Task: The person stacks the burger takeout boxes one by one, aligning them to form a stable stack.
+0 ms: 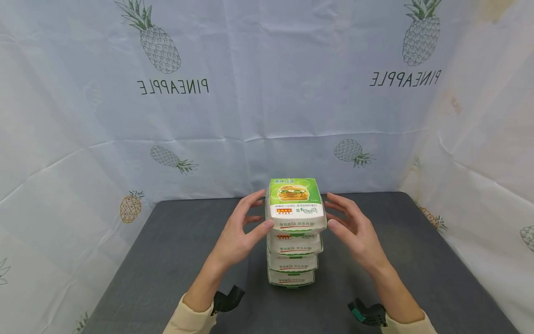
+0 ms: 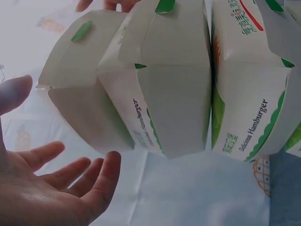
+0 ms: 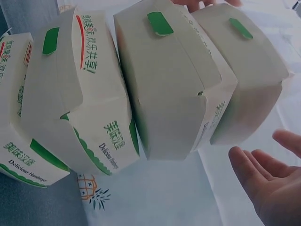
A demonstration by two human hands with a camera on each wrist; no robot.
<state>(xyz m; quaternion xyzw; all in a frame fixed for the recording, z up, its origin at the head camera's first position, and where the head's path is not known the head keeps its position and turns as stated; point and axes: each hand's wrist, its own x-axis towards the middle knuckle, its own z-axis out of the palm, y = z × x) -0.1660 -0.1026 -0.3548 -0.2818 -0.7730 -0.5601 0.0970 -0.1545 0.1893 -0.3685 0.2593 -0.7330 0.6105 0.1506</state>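
Several white and green hamburger boxes stand in one stack, and the top box (image 1: 295,204) shows a burger picture on its lid. My left hand (image 1: 243,229) is at the left side of the top box, fingers spread and relaxed. On the other side, my right hand (image 1: 353,229) faces it in the same loose pose. The left wrist view shows a gap between the left hand (image 2: 61,188) and the top box (image 2: 82,94). A gap also separates the right hand (image 3: 270,181) from the top box (image 3: 251,89) in the right wrist view. Neither hand grips anything.
The stack stands on a dark grey table (image 1: 187,260). A pale cloth (image 1: 267,93) printed with pineapples hangs behind the table and along both sides. Black wrist mounts (image 1: 228,299) are worn on both arms, below light sleeves (image 1: 189,317).
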